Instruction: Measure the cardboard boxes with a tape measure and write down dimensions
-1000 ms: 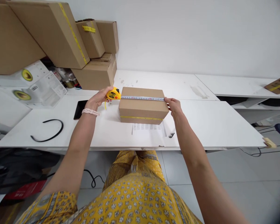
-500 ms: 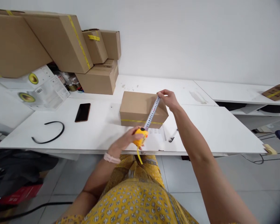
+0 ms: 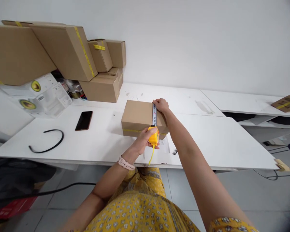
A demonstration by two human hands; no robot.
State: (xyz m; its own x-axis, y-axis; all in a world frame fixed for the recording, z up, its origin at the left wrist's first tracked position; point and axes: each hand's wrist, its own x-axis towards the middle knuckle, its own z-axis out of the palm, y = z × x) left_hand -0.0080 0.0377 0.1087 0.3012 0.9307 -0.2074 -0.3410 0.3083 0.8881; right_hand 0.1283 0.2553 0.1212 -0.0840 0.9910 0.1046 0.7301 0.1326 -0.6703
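Observation:
A brown cardboard box (image 3: 137, 111) with yellow tape along its front side rests on the white table (image 3: 203, 138). My left hand (image 3: 145, 140) is closed round the yellow case of a tape measure (image 3: 153, 137) at the box's front top edge; a yellow wrist strap dangles from the case. The pulled-out blade lies across the box's top. At the far top edge, my right hand (image 3: 161, 105) pinches the blade's end. Under the case, partly hidden, a printed paper (image 3: 166, 146) lies in front of the box.
Left on the table are a phone (image 3: 83, 120) and a black headband (image 3: 60, 140). Stacked cartons (image 3: 62, 51) and white avocado-print boxes (image 3: 48, 100) fill the back left. A small pen-like item (image 3: 175, 151) lies near my right forearm. Another carton (image 3: 287, 103) stands far right.
Both hands have shifted: the tape measure's case has moved right and up against the box's front edge, and the blade's end has moved left. The blade now runs straighter and shorter across the top.

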